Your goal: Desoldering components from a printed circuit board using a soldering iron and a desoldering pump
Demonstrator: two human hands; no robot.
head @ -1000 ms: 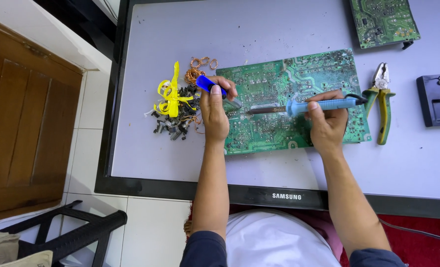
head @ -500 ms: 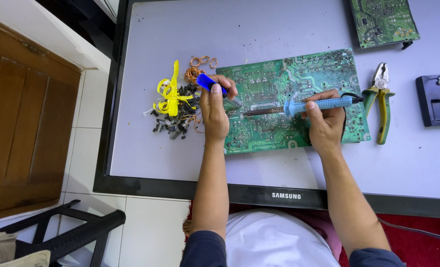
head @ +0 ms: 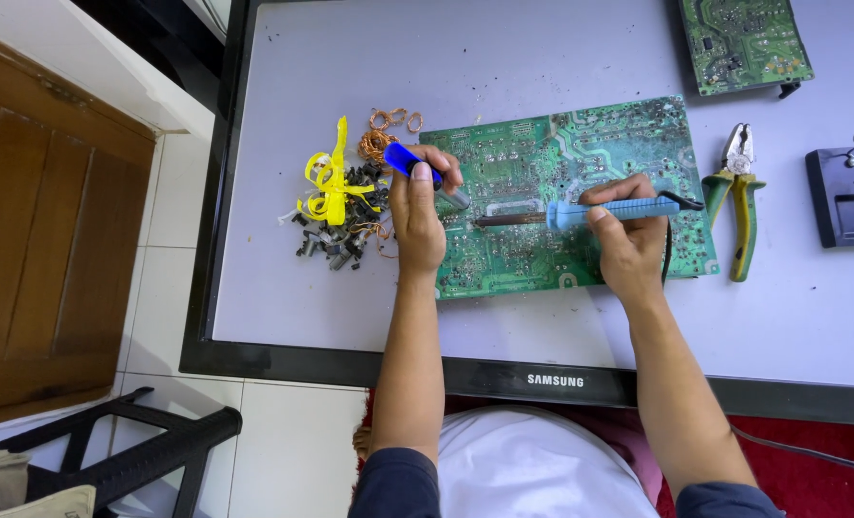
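Over the last second little had changed: the right hand (head: 628,245) kept its grip clamped on the blue soldering iron (head: 581,211), the left hand (head: 417,216) on a blue desoldering pump (head: 425,173), both tips meeting over the green circuit board (head: 561,158) lying on the bench (head: 542,58).

Flat TV panel (head: 283,288) as bench; large green circuit board (head: 581,163) centre, component pile (head: 341,216) left, pliers (head: 739,197) right, second board (head: 744,43) above-right.

Around your work on the counter (head: 561,48)
Pliers (head: 740,197) lie right, a small green board (head: 746,40) far right, yellow strips (head: 329,182) left.
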